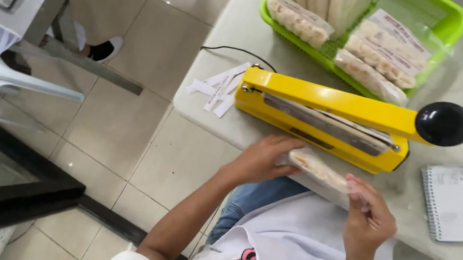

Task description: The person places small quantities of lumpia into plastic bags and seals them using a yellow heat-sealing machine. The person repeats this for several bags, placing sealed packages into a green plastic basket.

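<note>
We held the bag (317,169) of pale biscuits at the table (243,25) edge, just in front of the yellow sealer (333,119), our left hand (261,157) closed on one end and our right hand (368,217) pinching the other. The sealer arm was up, its black knob (444,123) to the right. We judged that the bag could slip off the edge, because it hung half over our lap. If the open end was folded or a biscuit sat in the seam, the seal would perhaps be weak.
</note>
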